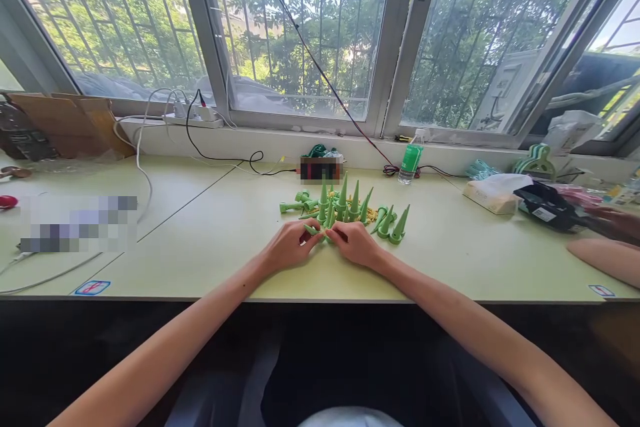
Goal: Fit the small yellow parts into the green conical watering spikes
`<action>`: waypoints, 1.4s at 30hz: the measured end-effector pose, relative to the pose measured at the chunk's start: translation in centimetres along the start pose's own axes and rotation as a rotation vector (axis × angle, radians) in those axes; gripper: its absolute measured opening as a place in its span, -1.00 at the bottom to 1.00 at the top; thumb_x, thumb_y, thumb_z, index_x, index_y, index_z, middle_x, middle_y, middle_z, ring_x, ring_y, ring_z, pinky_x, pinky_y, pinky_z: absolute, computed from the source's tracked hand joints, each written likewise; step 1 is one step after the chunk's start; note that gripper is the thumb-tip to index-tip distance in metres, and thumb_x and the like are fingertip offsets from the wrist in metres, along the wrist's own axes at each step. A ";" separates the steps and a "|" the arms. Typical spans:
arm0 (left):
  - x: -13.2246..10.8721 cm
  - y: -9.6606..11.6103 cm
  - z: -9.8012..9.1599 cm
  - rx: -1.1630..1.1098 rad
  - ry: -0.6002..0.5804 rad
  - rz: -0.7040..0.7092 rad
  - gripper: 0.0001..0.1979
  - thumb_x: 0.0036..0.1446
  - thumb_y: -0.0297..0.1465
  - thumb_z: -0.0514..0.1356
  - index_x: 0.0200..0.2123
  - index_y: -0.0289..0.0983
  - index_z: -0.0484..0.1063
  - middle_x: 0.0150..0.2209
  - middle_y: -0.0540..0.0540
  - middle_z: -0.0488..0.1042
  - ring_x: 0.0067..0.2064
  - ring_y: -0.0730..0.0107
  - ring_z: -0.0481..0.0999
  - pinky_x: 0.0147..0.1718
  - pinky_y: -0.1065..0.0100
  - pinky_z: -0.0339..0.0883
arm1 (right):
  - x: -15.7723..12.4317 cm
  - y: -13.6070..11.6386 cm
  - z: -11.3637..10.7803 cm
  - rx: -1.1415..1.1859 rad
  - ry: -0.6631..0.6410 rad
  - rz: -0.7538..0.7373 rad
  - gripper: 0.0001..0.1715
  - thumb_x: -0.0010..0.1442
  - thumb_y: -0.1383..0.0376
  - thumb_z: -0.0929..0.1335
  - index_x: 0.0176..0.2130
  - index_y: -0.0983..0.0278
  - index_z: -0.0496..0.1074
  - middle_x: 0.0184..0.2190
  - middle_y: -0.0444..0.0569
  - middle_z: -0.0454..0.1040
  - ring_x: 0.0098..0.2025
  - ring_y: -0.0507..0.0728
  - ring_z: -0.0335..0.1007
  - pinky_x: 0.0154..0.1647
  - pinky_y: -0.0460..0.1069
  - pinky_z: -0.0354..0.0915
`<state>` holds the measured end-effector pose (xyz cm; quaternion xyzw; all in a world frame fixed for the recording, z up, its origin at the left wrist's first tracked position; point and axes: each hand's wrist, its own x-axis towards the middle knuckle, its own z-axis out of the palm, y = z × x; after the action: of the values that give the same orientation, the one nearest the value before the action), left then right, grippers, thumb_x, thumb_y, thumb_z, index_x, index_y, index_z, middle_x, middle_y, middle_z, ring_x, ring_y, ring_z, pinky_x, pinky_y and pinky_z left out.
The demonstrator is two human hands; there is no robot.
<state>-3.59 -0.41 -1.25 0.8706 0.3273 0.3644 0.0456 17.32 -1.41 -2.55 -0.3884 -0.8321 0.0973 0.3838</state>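
Low over the pale table, my left hand (291, 244) is closed on a green plastic spike (312, 230), its tip pointing up and left. My right hand (356, 241) meets it with thumb and fingers pinched together. Whatever lies in that pinch is too small to make out. Just beyond my fingers several green cone-shaped spikes (343, 197) stand upright with their tips up. More green parts (291, 207) lie on their sides at the left of the group. Small yellow pieces (371, 215) are heaped among them. Two upright spikes (399, 227) stand at the group's right.
Behind the spikes sits a partly blurred dark box (320, 170). A bottle with a green label (411, 159) stands by the window. At right are a tissue box (493, 197), a black package (545, 205) and another person's arm (605, 259). White cables (146, 177) cross the left side.
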 end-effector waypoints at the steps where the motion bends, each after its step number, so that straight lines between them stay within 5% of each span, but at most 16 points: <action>1: 0.0 0.0 0.0 -0.007 0.007 0.002 -0.80 0.26 -0.27 0.15 -0.31 -0.27 0.44 -0.63 0.09 0.35 -0.61 0.54 0.25 -0.54 0.43 0.10 | 0.0 0.0 0.0 -0.008 0.001 -0.001 -0.60 0.38 0.18 0.25 -0.46 0.28 0.36 -0.61 -0.17 0.31 -0.57 -0.03 0.10 -0.49 -0.10 0.01; 9: 0.1 0.0 -0.2 -0.053 -0.014 0.021 -0.68 0.32 -0.32 0.05 -0.49 -0.28 0.34 -0.52 0.03 0.40 -0.57 0.54 0.27 -0.51 0.42 0.15 | 0.0 -0.4 -0.4 -0.042 -0.036 -0.009 -0.49 0.38 0.11 0.24 -0.54 0.28 0.35 -0.65 -0.18 0.27 -0.58 -0.03 0.07 -0.49 -0.09 0.01; 16: 0.2 0.1 -0.3 -0.034 -0.016 0.000 -0.65 0.35 -0.30 0.00 -0.50 -0.27 0.30 -0.56 0.03 0.36 -0.56 0.51 0.28 -0.50 0.40 0.17 | -0.1 -1.2 -0.9 0.038 -0.047 0.041 -0.80 0.18 0.19 0.44 -0.25 0.26 0.46 -0.62 -0.25 0.36 -0.57 -0.03 0.20 -0.46 -0.13 0.10; 21: 0.2 -0.1 -0.2 -0.013 -0.027 0.001 -0.64 0.34 -0.28 0.01 -0.50 -0.28 0.31 -0.59 0.04 0.33 -0.57 0.51 0.24 -0.51 0.41 0.14 | -0.2 -1.1 -0.7 0.033 -0.089 -0.009 -0.95 0.19 0.33 0.41 -0.31 0.25 0.44 -0.62 -0.27 0.33 -0.57 -0.05 0.15 -0.46 -0.14 0.09; 42: 0.0 -0.4 0.1 -0.007 -0.029 -0.016 -0.63 0.32 -0.27 0.05 -0.54 -0.29 0.28 -0.63 0.07 0.25 -0.58 0.55 0.15 -0.54 0.44 0.05 | -0.1 -0.9 -0.4 -0.059 -0.134 -0.022 -0.56 0.37 0.18 0.27 -0.51 0.28 0.37 -0.63 -0.16 0.31 -0.56 -0.02 0.11 -0.45 -0.09 0.00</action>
<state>-3.75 -0.06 -1.43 0.8731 0.3323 0.3524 0.0565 17.13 -2.18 -1.93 -0.3829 -0.8627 0.0944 0.3166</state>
